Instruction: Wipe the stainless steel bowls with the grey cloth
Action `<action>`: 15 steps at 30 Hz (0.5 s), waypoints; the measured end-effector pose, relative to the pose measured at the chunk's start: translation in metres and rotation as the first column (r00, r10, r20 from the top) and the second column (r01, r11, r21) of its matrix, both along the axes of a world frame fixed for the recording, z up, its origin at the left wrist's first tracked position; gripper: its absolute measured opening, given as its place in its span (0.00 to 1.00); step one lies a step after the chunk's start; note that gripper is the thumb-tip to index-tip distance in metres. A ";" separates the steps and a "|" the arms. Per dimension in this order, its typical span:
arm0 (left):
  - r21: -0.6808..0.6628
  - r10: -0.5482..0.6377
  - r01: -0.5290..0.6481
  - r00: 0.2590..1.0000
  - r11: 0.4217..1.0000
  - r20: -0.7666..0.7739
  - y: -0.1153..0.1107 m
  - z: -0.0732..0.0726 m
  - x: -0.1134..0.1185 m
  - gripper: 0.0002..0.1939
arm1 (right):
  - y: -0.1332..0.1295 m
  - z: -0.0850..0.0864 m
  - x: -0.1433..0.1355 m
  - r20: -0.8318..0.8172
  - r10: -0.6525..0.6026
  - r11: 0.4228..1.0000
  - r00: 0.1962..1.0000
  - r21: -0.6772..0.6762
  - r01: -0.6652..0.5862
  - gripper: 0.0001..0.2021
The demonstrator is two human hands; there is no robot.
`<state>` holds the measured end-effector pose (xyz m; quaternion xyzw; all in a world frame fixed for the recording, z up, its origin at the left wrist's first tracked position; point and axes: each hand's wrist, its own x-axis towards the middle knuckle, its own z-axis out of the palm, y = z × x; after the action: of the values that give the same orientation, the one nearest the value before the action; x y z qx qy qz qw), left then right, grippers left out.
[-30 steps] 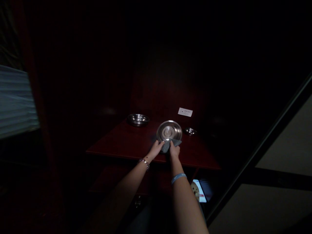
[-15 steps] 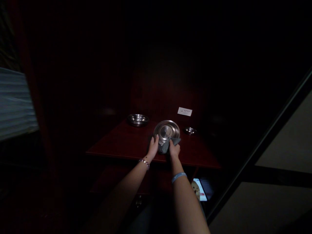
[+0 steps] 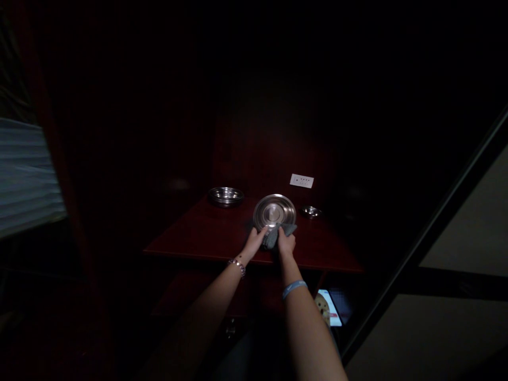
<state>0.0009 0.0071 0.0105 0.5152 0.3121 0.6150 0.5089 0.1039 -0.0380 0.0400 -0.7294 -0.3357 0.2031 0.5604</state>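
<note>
Grip clamped at near rim of dish [image 3: 273, 213], left hand [image 3: 252, 245] bare, right hand [image 3: 286, 244] through cloth [image 3: 271, 239]; cloth slipping could drop it onto desk [image 3: 198, 233].

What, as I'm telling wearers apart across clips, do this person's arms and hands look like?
The left hand and right hand are ungloved. At the left wrist is a shiny, seemingly beaded bracelet, pinkish and silvery; above the right wrist, a light blue band with pale markings too small to read. No sleeve shows on the visible forearms.
</note>
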 end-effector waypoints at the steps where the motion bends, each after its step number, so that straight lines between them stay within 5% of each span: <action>1: -0.005 -0.008 0.008 1.000 1.000 -0.004 -0.001 0.001 0.000 0.20 | 0.000 0.000 0.000 -0.005 0.003 1.000 1.000 0.001 -0.003 0.20; 15: -0.012 0.066 -0.067 0.995 0.998 -0.078 0.009 -0.008 0.001 0.13 | -0.002 -0.001 -0.002 0.010 0.000 1.000 1.000 -0.017 0.001 0.21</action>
<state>0.0017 0.0165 0.0025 0.5242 0.3531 0.6088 0.4795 0.1023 -0.0400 0.0394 -0.7352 -0.3366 0.2021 0.5526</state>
